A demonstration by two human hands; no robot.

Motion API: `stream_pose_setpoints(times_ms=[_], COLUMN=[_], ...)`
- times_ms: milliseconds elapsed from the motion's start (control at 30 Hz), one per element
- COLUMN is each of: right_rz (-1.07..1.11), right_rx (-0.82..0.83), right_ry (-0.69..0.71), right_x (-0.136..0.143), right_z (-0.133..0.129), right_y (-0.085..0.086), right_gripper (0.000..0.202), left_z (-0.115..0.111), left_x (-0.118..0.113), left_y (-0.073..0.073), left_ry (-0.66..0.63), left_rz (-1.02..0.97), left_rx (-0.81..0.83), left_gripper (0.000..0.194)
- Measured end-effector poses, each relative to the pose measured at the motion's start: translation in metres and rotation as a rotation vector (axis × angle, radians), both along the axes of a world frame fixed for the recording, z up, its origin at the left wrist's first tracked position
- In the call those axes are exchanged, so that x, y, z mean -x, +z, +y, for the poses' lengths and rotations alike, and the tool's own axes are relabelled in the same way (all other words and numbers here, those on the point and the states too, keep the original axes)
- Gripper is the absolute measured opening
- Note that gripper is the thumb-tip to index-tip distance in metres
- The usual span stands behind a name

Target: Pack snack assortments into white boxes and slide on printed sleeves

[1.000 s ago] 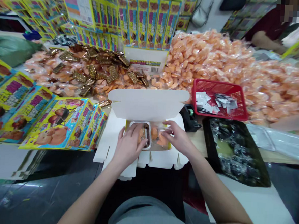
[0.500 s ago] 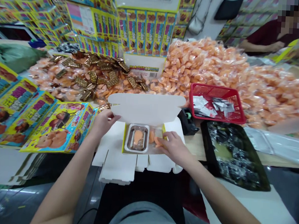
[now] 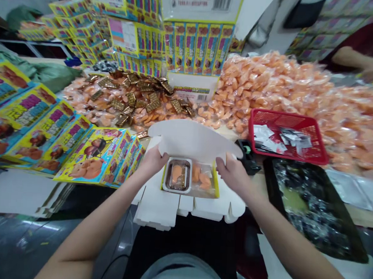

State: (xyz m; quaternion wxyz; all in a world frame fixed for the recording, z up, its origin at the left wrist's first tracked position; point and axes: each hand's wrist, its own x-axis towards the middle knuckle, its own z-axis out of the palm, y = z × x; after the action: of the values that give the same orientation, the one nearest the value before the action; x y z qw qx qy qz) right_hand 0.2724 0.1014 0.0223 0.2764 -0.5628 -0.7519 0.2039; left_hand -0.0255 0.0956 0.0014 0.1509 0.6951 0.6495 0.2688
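An open cardboard box (image 3: 217,185) with yellow edges lies in front of me, its white lid (image 3: 193,138) raised and bowed. My left hand (image 3: 155,160) is closed on the lid's left side. At the lid's right side, my right hand (image 3: 233,172) is closed on it with fingers curled. Inside the box, on the left, sits a foil-coloured tray (image 3: 164,184) with an orange piece and a brown packet in it. A clear bag of orange pieces (image 3: 204,180) lies to the tray's right. Flat white cartons (image 3: 158,207) lie beneath the box.
Printed boxes (image 3: 87,158) stand at left. Gold packets (image 3: 130,98) and bagged orange pieces (image 3: 256,80) are heaped behind. To the right are a tape dispenser (image 3: 250,162), a red basket (image 3: 320,143) with sachets and a black tray (image 3: 353,244). A co-worker's arm (image 3: 352,57) shows at far right.
My right hand has let go of the bag of orange pieces, now lying in the box, and moved up to the lid's right side. The lid now bows. The view has shifted slightly left.
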Motion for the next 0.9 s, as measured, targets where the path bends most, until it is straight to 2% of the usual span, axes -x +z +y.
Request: stream_pose_setpoints(times_ms=[100, 167, 267, 333, 433, 533, 633, 700, 733, 800, 867, 900], right_rz=[0.062, 0.094, 0.065, 0.041, -0.004, 0.038, 0.126, 0.107, 0.086, 0.053, 0.029, -0.003], right_rx=[-0.059, -0.072, -0.058, -0.037, -0.022, -0.127, -0.254, -0.205, -0.172, -0.151, -0.211, -0.239], right_ry=[0.028, 0.089, 0.146, 0.14, 0.012, -0.12, -0.276, -0.307, -0.237, 0.052, 0.324, 0.4], right_x=[-0.001, -0.008, -0.018, -0.02, -0.02, -0.019, -0.016, -0.011, -0.007, 0.007, 0.025, 0.035], right_z=[-0.043, -0.059, -0.069, -0.075, -0.091, -0.104, -0.103, -0.101, -0.101, -0.107, -0.113, -0.115], right_y=[-0.036, -0.058, -0.073, -0.071, -0.057, -0.042, -0.031, -0.025, -0.023, -0.021, -0.023, -0.025], right_gripper=[0.038, 0.049, 0.063, 0.062, 0.049, 0.027, 0.019, 0.019, 0.02, 0.023, 0.021, 0.022], left_z=[-0.023, -0.034, -0.04, -0.036, -0.029, -0.027, -0.029, -0.03, -0.03, -0.028, -0.025, -0.024], left_x=[0.0, 0.007, 0.016, 0.018, 0.017, 0.017, 0.017, 0.017, 0.017, 0.015, 0.013, 0.012], left_y=[-0.006, -0.007, -0.007, -0.006, -0.005, -0.005, -0.008, -0.009, -0.009, -0.009, -0.009, -0.009], left_ry=[-0.123, -0.229, -0.32, -0.331, -0.334, -0.347, -0.322, -0.307, -0.312, -0.334, -0.349, -0.35], left_rz=[0.003, 0.023, 0.068, 0.077, 0.073, 0.061, 0.04, 0.017, 0.002, -0.021, -0.029, -0.028], left_rx=[0.015, 0.064, 0.115, 0.087, 0.04, 0.049, 0.037, 0.025, 0.025, 0.035, 0.049, 0.05], left_gripper=[0.032, 0.036, 0.044, 0.042, 0.036, 0.041, 0.044, 0.045, 0.045, 0.042, 0.039, 0.038])
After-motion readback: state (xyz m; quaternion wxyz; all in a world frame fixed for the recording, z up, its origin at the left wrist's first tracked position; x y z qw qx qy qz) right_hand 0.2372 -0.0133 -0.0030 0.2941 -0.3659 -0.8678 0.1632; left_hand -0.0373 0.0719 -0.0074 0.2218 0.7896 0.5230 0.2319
